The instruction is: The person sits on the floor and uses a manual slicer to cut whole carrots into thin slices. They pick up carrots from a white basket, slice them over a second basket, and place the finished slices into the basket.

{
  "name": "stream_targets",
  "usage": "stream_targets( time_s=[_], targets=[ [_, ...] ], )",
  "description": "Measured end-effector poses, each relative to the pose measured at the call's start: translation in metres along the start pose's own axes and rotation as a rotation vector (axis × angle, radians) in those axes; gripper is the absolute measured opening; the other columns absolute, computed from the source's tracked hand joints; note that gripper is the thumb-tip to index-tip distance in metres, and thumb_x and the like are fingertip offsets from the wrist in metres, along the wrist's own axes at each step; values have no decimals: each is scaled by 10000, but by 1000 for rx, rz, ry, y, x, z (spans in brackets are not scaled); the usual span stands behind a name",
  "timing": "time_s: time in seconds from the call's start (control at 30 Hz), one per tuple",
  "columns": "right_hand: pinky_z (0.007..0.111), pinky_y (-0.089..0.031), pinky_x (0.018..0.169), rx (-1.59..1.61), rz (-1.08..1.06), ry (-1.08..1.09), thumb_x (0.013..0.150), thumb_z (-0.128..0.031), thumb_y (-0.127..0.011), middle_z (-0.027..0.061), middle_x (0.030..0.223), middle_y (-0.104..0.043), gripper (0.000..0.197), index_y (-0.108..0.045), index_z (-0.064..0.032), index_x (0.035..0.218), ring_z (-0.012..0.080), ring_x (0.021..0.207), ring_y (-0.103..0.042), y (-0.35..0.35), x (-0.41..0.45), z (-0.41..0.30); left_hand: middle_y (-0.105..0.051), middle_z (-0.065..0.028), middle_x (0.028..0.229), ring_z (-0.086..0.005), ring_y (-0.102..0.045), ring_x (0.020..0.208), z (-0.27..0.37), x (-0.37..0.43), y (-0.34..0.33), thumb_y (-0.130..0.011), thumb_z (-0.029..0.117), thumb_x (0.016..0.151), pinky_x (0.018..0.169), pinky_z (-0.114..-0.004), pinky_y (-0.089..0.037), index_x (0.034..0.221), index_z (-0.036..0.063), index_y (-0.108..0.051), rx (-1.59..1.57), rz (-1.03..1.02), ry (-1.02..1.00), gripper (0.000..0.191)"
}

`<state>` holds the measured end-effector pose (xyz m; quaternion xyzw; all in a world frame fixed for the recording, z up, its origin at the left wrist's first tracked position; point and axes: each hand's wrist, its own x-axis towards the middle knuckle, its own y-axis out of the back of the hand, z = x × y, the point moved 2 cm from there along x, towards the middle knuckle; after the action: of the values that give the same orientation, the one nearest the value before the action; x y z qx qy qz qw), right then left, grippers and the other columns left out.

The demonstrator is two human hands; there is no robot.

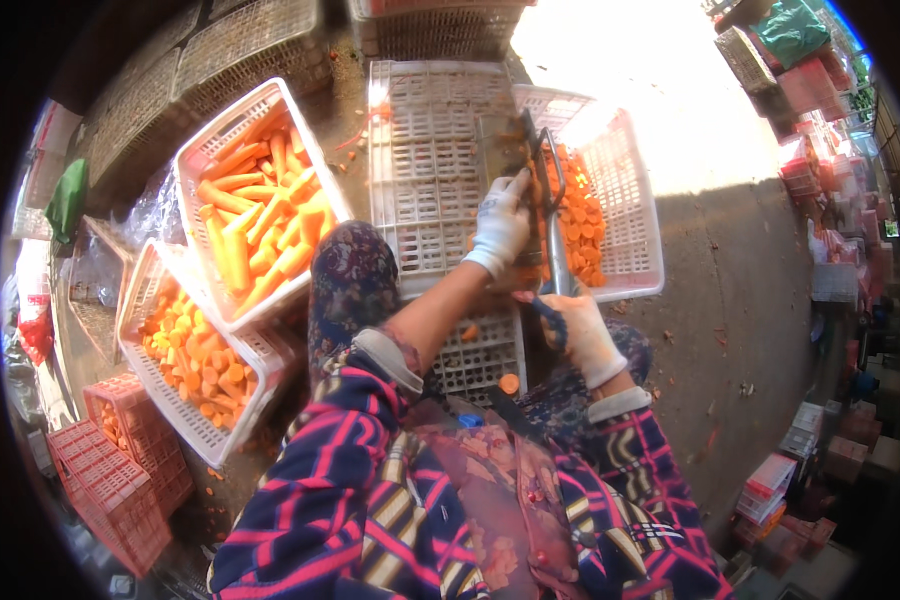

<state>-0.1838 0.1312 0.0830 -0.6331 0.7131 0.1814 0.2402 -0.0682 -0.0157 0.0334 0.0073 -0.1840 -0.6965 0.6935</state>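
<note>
My left hand [501, 225], in a white knit glove, is curled down over a blurred cutting board [499, 146] on an upturned white plastic crate [427, 180]. Orange carrot [538, 196] shows between its fingers and the blade; most of it is hidden under the glove. My right hand [581, 334], in a stained white glove, grips the metal tube handle [558, 251] of a lever-type cutting knife [551, 169] along the board's right edge. Just beyond the blade, a white crate [634, 217] holds cut carrot slices [581, 232].
To my left, a white crate [191, 161] of peeled whole carrots [259, 202] leans over another crate [169, 405] of carrot pieces [202, 367]. Red crates [105, 487] stand lower left. Stacked crates [247, 52] line the far side. One slice [508, 384] lies near my lap.
</note>
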Motion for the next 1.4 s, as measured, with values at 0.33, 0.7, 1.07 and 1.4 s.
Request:
stream_targets(
  time_s=[0.33, 0.7, 1.07, 1.4],
  targets=[
    [250, -397, 416, 124, 100, -114, 829, -36, -656, 28, 752, -608, 362, -559, -43, 1178, 106, 505, -529, -2, 22, 38, -570, -155, 1241, -352, -576, 1123, 12, 8, 9, -651, 158, 839, 955, -408, -478, 1325, 94, -540, 235, -154, -23, 503],
    [234, -323, 338, 120, 123, -95, 862, -32, -626, -28, 566, -483, 115, -550, -76, 936, 80, 389, -427, 9, 29, 55, -601, -129, 1011, -307, -629, 917, 64, 6, 230, -688, 219, 795, 829, -397, -503, 1034, 119, -602, 176, 119, 8, 273],
    [225, -295, 318, 158, 237, -88, 857, -40, -675, -32, 557, -468, 152, -540, -108, 860, 88, 375, -433, -8, 20, 44, -612, -136, 1122, -322, -614, 1032, -182, -40, 392, -583, 249, 910, 817, -479, -529, 1229, 136, -576, 1093, 165, 268, 339],
    [395, -516, 720, -715, 523, 285, 917, -148, -658, 172, 916, -680, 372, -504, -27, 1234, 251, 764, -650, -30, 5, 33, -673, -182, 1000, -350, -662, 916, -223, 67, 351, -536, 226, 914, 780, -446, -543, 1090, 90, -660, 1326, -41, 263, 255]
  ],
)
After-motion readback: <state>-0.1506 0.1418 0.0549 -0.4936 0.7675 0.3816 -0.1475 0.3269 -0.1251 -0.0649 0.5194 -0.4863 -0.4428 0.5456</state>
